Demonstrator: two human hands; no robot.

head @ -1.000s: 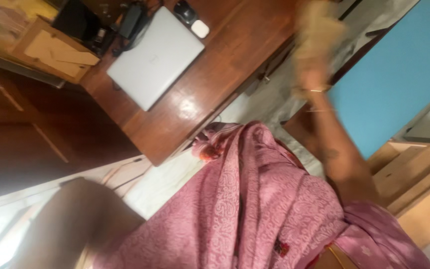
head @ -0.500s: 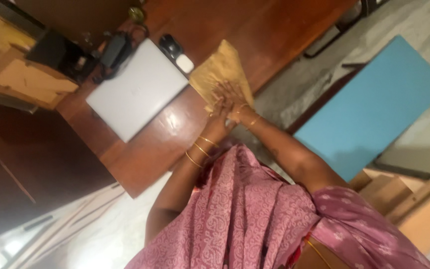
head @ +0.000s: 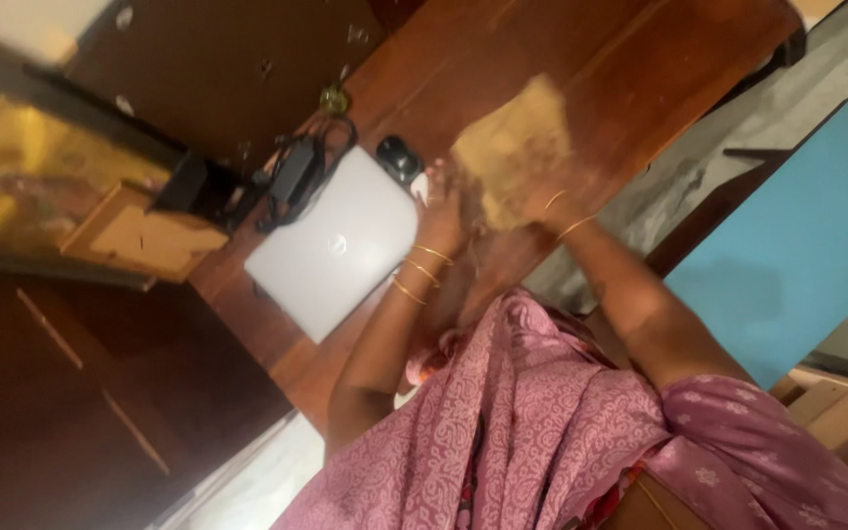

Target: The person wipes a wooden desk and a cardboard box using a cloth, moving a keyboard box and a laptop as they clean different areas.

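Far left: cardboard box (head: 154, 238) at the table (head: 640, 59) edge, then black charger and cables (head: 291, 172). Closed silver laptop (head: 336, 253) flat on the wood, black mouse (head: 399, 155) just beyond it. Left hand (head: 441, 206) beside the laptop, touching the tan cloth (head: 512, 147). Right hand (head: 542, 196) on the cloth; both blurred, grip can't be judged. Blue board (head: 797, 245) far right.
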